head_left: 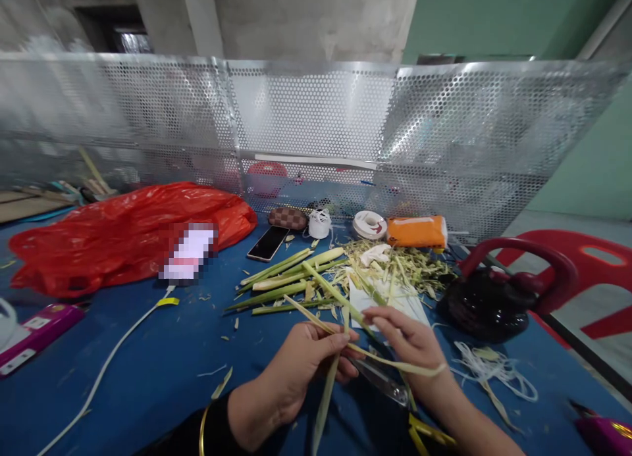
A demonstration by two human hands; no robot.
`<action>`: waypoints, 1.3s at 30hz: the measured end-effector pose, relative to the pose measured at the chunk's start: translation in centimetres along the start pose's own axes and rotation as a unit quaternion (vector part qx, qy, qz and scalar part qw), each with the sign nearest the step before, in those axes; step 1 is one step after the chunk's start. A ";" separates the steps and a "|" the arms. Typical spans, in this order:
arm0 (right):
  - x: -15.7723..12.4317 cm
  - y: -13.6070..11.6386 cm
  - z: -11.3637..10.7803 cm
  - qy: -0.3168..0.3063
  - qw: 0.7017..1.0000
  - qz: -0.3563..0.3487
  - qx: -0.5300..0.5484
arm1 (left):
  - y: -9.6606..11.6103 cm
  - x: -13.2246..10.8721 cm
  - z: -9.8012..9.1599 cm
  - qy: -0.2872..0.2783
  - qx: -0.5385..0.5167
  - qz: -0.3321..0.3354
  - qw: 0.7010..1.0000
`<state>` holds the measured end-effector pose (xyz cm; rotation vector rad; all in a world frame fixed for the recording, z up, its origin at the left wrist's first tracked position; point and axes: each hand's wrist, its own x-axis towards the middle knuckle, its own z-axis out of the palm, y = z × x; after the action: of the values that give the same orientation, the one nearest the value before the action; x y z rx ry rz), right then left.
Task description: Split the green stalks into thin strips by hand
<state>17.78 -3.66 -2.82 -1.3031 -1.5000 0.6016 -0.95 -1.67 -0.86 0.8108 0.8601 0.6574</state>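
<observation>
My left hand [301, 360] pinches several pale plant strips [402, 365] that cross under its thumb. One long strip reaches over to the right hand, and another hangs down toward me. My right hand [412, 341] has its fingers closed on a green stalk [328, 288] that slants away over the table. Under the hands is a metal tool [388, 382], perhaps a blade; its kind is partly hidden. Green stalks [284, 286] lie just beyond the left hand. Past the right hand, shredded plant scraps [419, 266] are heaped partly over white paper [417, 306].
The blue table [162, 370] carries a red plastic bag [123, 235], a cabled phone [190, 253], a dark phone [268, 243], a tape roll [369, 224] and an orange pack [417, 232]. A dark kettle [486, 304] and tangled white string [494, 374] are right. Perforated metal panels [311, 114] stand behind.
</observation>
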 end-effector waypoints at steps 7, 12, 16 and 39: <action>0.0 -2.8 -3.2 0.111 0.991 -0.037 -0.062 | 0.1 -0.4 0.6 -0.038 0.113 -0.016 0.993; -1.4 -4.5 0.2 -0.121 0.980 -0.095 -0.124 | -1.6 -1.6 1.6 -0.132 0.192 -0.102 0.967; -2.0 -5.0 1.4 -0.141 0.983 -0.082 -0.087 | -2.0 -1.4 1.6 -0.114 0.192 -0.078 0.972; -3.8 -2.0 3.7 -0.066 0.899 -0.328 -0.283 | 0.0 0.8 -0.4 0.041 -0.134 -0.034 0.990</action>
<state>13.18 -6.88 -3.80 -1.0627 -2.1835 -0.2144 -0.88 -0.89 -1.35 0.5134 0.8468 0.7325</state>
